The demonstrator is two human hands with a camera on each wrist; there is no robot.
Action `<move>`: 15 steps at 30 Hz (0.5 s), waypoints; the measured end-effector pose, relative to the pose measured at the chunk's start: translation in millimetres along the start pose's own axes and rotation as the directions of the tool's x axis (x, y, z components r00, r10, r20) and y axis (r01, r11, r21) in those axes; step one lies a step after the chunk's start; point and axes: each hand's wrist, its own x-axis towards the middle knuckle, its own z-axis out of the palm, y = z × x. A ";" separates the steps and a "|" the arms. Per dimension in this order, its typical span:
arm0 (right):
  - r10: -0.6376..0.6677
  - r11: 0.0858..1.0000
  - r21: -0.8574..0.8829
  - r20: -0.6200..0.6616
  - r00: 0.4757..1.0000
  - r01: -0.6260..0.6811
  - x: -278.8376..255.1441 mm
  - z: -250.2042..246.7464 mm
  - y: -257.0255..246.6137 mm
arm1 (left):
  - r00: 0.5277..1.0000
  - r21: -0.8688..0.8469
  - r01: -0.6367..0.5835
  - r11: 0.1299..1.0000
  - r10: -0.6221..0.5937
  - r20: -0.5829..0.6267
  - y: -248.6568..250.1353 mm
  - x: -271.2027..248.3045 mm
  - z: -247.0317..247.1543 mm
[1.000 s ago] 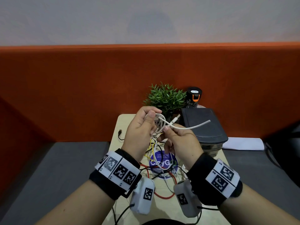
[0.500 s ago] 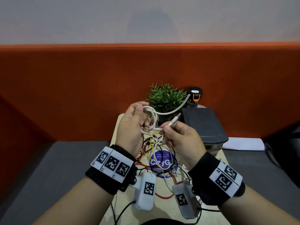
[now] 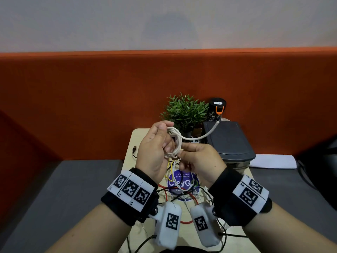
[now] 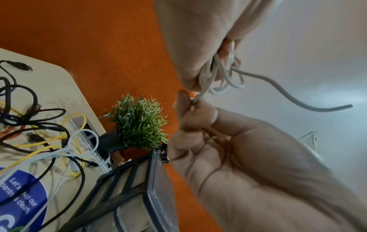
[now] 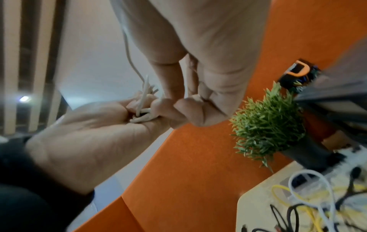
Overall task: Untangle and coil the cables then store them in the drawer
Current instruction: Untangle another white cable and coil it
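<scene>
White cable, wound into several small loops, held up above the middle of the tabletop between both hands. Left hand has its fingers curled round the loops, thumb on top; in the left wrist view the strands bunch between its fingers. Right hand pinches the cable at the coil's lower right side between thumb and forefinger; its other fingers are folded in. The two hands touch at the coil. One free tail of the white cable leaves the coil and arcs up to the right, its end over the near left corner of the dark drawer unit.

Below the hands, on the tabletop: a loose tangle of cables in black, yellow, red and pale grey, overlapping one another and partly covering a round blue sticker. A black cable's plug lies near the left edge. The dark drawer unit stands at the right edge; whether a drawer is open cannot be told. At the far edge, a small green potted plant, and just to its right a black bottle with an orange clasp. An orange partition runs behind the table.
</scene>
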 end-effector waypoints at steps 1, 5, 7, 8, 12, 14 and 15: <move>-0.043 0.998 -0.039 -0.010 0.999 0.042 0.1 -0.2 0.1 | 1.000 0.018 0.001 1.000 -0.001 0.003 -0.5 -0.1 0.3; -0.193 0.941 -0.285 -0.001 0.981 0.185 -2.2 -2.8 -2.9 | 1.000 0.119 -0.016 0.993 0.015 0.013 -1.9 -2.3 0.7; -0.208 0.932 -0.304 -0.004 0.978 0.196 -2.1 -4.0 -4.2 | 0.999 0.218 -0.044 0.975 0.042 0.016 -2.3 -4.1 1.6; -0.205 0.937 -0.292 -0.012 0.979 0.193 -1.8 -5.1 -4.3 | 0.998 0.274 -0.066 0.959 0.064 0.016 -2.8 -4.6 2.0; -0.199 0.959 -0.202 0.009 0.980 0.196 -3.9 -5.6 -3.3 | 0.990 0.424 -0.122 0.897 0.137 -0.005 -4.1 -3.9 2.7; -0.197 0.970 -0.136 0.033 0.980 0.200 -4.7 -6.2 -0.7 | 0.989 0.492 -0.121 0.862 0.149 -0.017 -3.9 -2.1 1.6; -0.194 0.974 -0.108 0.044 0.980 0.198 -5.1 -6.4 0.3 | 0.988 0.519 -0.124 0.846 0.153 -0.014 -4.0 -1.0 1.2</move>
